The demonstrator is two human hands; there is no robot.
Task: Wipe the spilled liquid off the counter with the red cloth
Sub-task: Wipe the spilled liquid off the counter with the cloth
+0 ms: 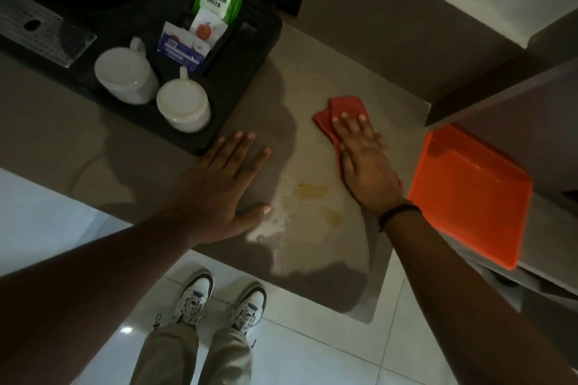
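Red cloth, folded and soft, lies flat on the counter toward its far right corner, pinned under the right hand, whose fingers are spread and pressing down, not pinching. The left hand rests flat and spread near the front edge, holding nothing. The yellowish spilled liquid sits between the hands, untouched by the cloth. Judgement: the cloth is light and limp, likely to bunch; palm pressure over its middle suits it best.

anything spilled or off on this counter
Yes: yellowish liquid sits in patches on the counter near its front edge, between both hands. The right hand presses the red cloth flat farther back, off the puddle.
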